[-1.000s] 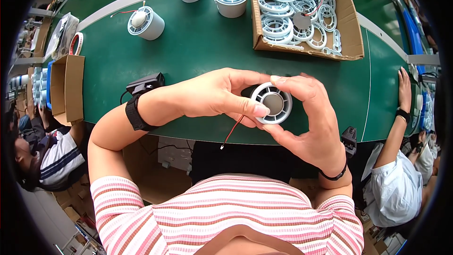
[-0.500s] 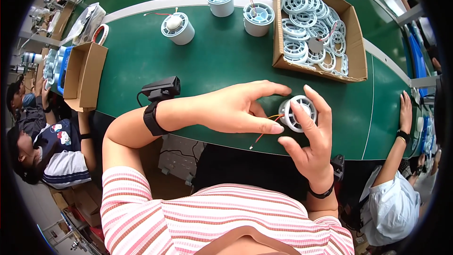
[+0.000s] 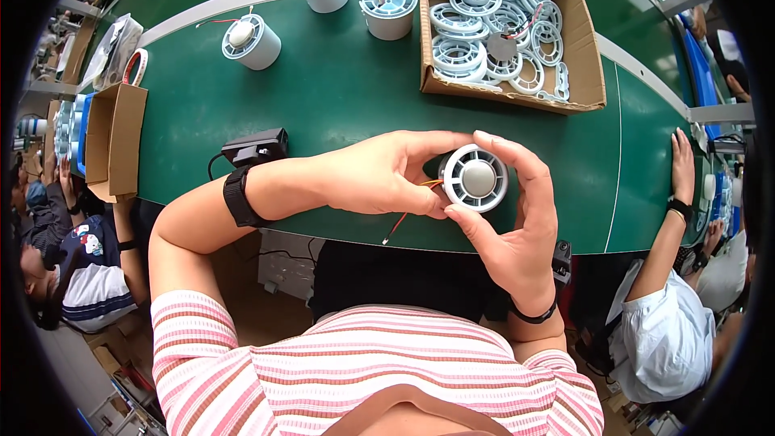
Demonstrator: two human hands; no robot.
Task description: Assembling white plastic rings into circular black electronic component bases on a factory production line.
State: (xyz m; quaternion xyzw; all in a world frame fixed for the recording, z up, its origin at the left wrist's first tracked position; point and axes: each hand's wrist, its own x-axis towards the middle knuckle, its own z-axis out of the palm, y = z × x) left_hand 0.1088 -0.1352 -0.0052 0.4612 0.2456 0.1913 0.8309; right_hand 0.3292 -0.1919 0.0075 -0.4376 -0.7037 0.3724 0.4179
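Note:
Near the table's front edge is a round, light grey spoked housing [image 3: 487, 200] with a smooth domed disc [image 3: 476, 178] at its centre. Red and yellow wires [image 3: 401, 226] trail from its left side to a small white plug. My left hand [image 3: 387, 173] curls round the left side, its thumb close to the wires and its index finger along the top rim. From the right, my right hand [image 3: 525, 226] has thumb and index finger curved about the rim. The domed face points up at me. The housing's underside and some of my left fingertips are hidden.
A cardboard box [image 3: 593, 73] of pale blue spoked rings stands at the back right. Three cylindrical housings with wires [image 3: 262, 50] stand at the back. A black device [image 3: 257, 147] lies beside my left forearm, a smaller carton [image 3: 125, 141] farther left. People work on both sides.
My right fingers, raised over the housing before, have moved onto its rim. The housing has turned so its domed disc shows fully. The whole view has shifted a little.

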